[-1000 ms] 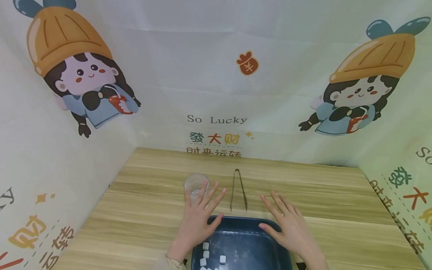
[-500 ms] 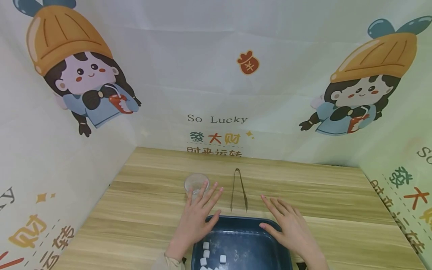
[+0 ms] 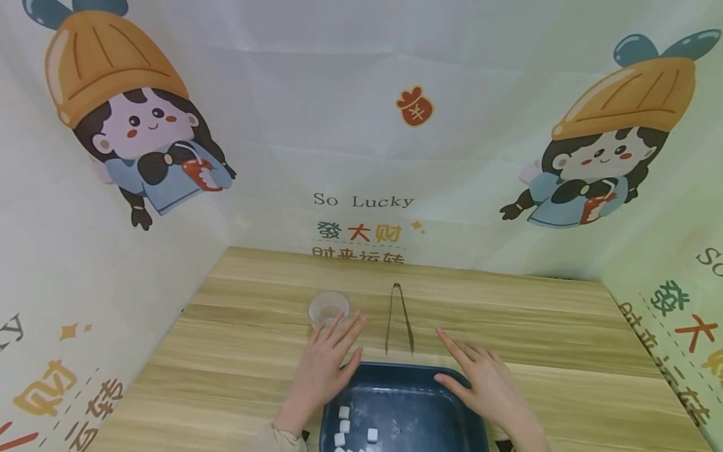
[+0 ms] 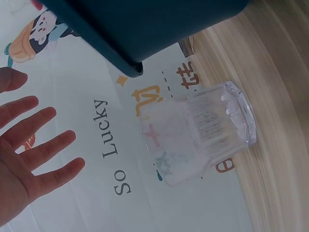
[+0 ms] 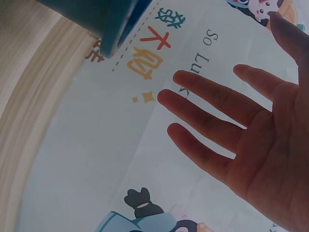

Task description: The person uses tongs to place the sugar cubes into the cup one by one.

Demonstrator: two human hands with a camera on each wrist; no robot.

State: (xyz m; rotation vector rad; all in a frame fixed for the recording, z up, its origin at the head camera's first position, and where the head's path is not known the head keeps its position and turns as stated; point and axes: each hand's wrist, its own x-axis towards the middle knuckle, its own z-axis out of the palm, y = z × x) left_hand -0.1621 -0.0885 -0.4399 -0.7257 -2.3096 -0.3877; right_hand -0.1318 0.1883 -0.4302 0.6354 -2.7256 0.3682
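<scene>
My left hand (image 3: 324, 367) hovers with spread fingers over the left edge of a dark blue tray (image 3: 418, 402). In the head view its fingertips overlap a clear glass (image 3: 327, 304); the left wrist view shows a gap between fingers and glass (image 4: 207, 128). My right hand (image 3: 490, 380), fingers extended, is above the tray's right far corner and holds nothing. Metal tongs (image 3: 398, 317) lie spread on the table behind the tray, between both hands. Several white cubes, among them a lone cube (image 3: 373, 435), sit in the tray's left part; the lower ones are cut off by the frame.
A wooden table (image 3: 565, 333) carries everything. Printed cloth (image 3: 271, 125) with cartoon figures and lettering walls it off at the back, left and right. The tray's raised wall (image 5: 91, 19) shows in the right wrist view.
My left hand has drawn back slightly toward the lower left, and its fingers are closer together. The right fingers have dipped a little. Tongs, glass, tray and cubes have stayed put.
</scene>
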